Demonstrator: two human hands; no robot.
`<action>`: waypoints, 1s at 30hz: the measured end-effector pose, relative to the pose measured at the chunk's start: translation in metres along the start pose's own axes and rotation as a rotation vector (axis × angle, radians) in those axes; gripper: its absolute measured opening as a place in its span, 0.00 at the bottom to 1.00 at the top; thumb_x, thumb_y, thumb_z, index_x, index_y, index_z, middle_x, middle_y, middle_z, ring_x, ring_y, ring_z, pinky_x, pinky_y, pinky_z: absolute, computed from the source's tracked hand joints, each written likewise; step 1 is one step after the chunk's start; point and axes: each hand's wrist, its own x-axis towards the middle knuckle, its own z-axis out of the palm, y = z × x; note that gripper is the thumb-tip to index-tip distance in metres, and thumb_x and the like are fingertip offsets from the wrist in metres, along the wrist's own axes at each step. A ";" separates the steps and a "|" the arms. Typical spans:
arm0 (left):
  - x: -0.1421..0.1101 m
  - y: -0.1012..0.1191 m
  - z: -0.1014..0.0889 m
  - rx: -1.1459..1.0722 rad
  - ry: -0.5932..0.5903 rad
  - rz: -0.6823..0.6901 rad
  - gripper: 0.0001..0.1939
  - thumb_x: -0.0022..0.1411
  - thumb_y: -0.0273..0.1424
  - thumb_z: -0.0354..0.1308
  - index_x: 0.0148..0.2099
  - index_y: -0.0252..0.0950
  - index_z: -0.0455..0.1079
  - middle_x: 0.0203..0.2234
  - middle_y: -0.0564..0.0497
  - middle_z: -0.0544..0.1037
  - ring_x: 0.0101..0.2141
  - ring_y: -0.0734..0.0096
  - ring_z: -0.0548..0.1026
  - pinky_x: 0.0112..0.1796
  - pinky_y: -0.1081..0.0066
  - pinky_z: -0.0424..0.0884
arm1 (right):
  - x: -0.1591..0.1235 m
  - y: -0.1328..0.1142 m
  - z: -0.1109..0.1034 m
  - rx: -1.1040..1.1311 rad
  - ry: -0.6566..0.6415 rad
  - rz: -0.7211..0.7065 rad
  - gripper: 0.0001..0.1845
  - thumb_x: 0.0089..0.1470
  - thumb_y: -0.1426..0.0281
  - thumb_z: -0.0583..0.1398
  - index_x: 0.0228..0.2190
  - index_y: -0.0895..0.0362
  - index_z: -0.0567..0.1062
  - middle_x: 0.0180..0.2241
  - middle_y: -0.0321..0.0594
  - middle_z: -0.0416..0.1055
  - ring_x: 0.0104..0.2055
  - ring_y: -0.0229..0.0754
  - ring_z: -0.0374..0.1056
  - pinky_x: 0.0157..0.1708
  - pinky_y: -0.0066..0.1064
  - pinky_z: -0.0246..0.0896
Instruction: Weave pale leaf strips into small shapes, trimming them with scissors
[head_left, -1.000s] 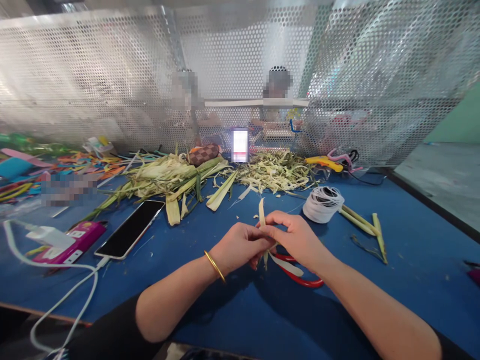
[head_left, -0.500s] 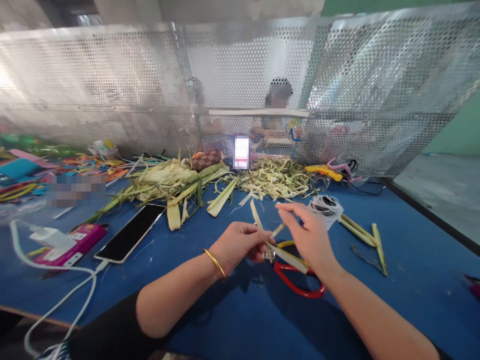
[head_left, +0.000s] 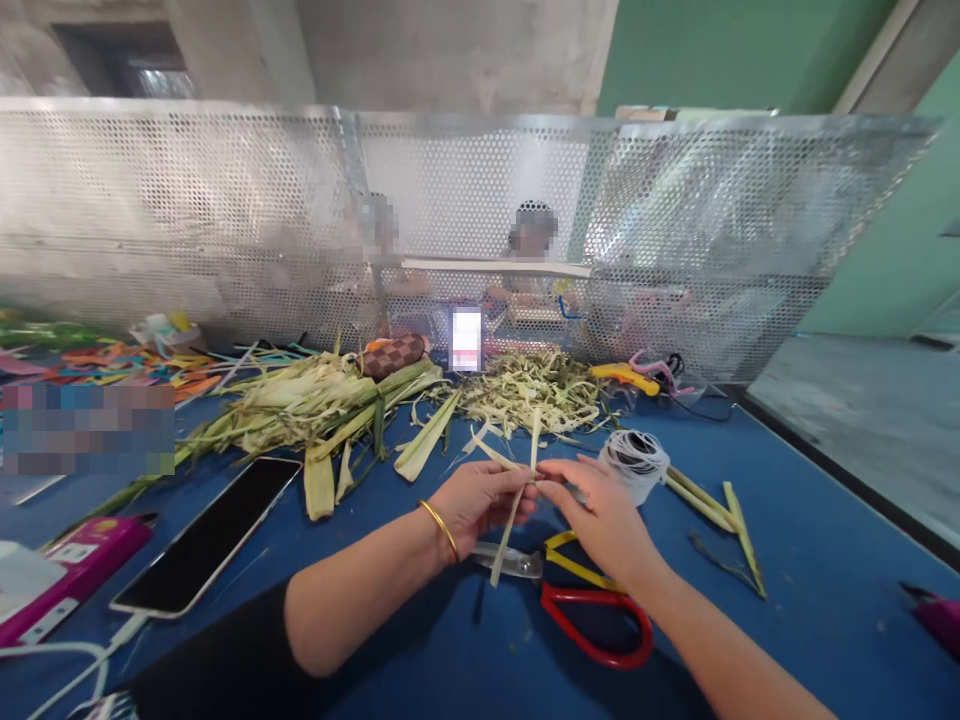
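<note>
Pale plant-leaf strips [head_left: 507, 540] cross one another between my two hands, above the table. My left hand [head_left: 480, 500], with a gold bangle at the wrist, is closed in a pinch on them near the crossing. Fingertips of my right hand [head_left: 600, 505] meet the strips at the same spot, pinched together from the right side. One end sticks up past the fingers and another hangs down. Beneath lie scissors [head_left: 596, 630] with one red and one yellow handle, blades pointing left. The exact crossing is partly hidden by my fingers.
Leaf stalks [head_left: 292, 410] and a heap of shredded leaf [head_left: 532, 390] lie at the back. A coil of wire [head_left: 636, 462] and cut stalks [head_left: 701, 500] are on the right. At left are a phone [head_left: 210, 540] and a purple power strip [head_left: 97, 570]. Behind stands a perforated metal screen [head_left: 465, 170].
My right hand has come in to the left, its fingers now at the strips' crossing. One strip now hangs downward, another stands upright. The camera view has tilted upward, showing more wall.
</note>
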 end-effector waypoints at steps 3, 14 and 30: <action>0.003 -0.006 -0.004 -0.033 -0.009 -0.025 0.07 0.53 0.30 0.65 0.31 0.30 0.73 0.22 0.51 0.76 0.22 0.79 0.73 0.29 0.77 0.69 | -0.002 0.003 0.004 -0.068 -0.002 -0.055 0.09 0.57 0.68 0.56 0.36 0.51 0.76 0.35 0.38 0.79 0.38 0.45 0.74 0.55 0.49 0.54; 0.000 -0.002 -0.007 -0.101 -0.021 0.019 0.13 0.59 0.37 0.59 0.36 0.30 0.74 0.29 0.46 0.79 0.25 0.76 0.75 0.29 0.76 0.69 | 0.003 -0.005 0.010 -0.096 0.053 -0.008 0.12 0.56 0.70 0.54 0.38 0.54 0.76 0.35 0.43 0.78 0.39 0.48 0.72 0.41 0.41 0.65; 0.003 0.002 -0.007 -0.048 0.100 0.058 0.07 0.55 0.31 0.63 0.30 0.30 0.75 0.23 0.47 0.79 0.22 0.76 0.75 0.28 0.76 0.69 | 0.013 -0.002 0.007 -0.274 0.036 -0.205 0.13 0.59 0.70 0.52 0.45 0.53 0.71 0.29 0.37 0.76 0.36 0.46 0.72 0.50 0.45 0.58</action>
